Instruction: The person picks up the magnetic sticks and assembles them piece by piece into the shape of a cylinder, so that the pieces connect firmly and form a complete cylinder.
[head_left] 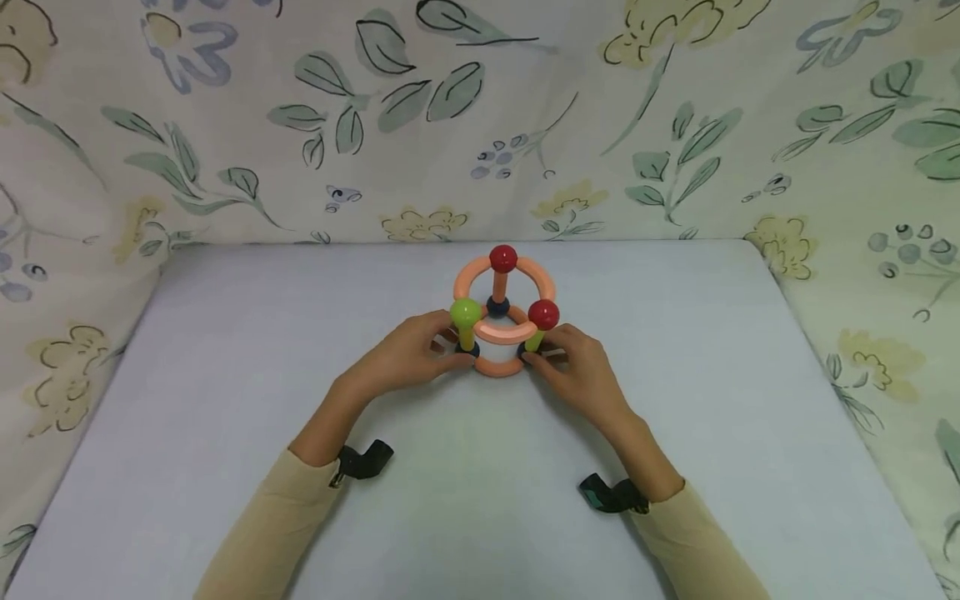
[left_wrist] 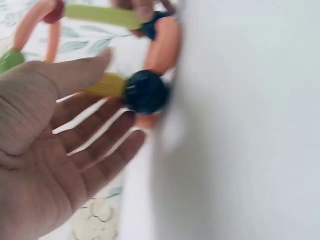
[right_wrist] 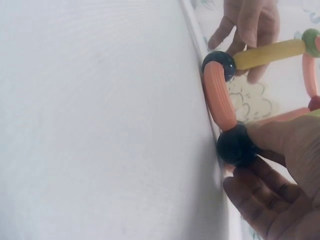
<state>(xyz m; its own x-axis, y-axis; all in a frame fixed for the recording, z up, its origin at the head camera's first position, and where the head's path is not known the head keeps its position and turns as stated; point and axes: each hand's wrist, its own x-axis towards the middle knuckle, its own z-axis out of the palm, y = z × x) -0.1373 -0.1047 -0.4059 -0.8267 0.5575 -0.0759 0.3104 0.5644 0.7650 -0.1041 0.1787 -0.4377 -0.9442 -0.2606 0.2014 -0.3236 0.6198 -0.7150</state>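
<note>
A magnetic rod-and-ball structure stands on the table, with curved orange rods (head_left: 498,368) forming a lower and an upper ring. Dark blue balls sit at the bottom; a green ball (head_left: 466,313) and two red balls (head_left: 543,314) top the uprights. My left hand (head_left: 408,354) is around the front-left corner, its fingers loosely spread beside the yellow rod (left_wrist: 111,85) and the dark blue ball (left_wrist: 146,92). At the front-right corner, my right hand (head_left: 581,371) pinches another dark blue ball (right_wrist: 237,145) between thumb and fingers, below a light green rod (head_left: 534,341).
The white table (head_left: 480,500) extends around the structure on all sides. Behind it hangs a floral cloth (head_left: 555,108), which also shows along both sides. A black wrist camera (head_left: 366,459) is on the left wrist, and another black camera (head_left: 611,493) is on the right.
</note>
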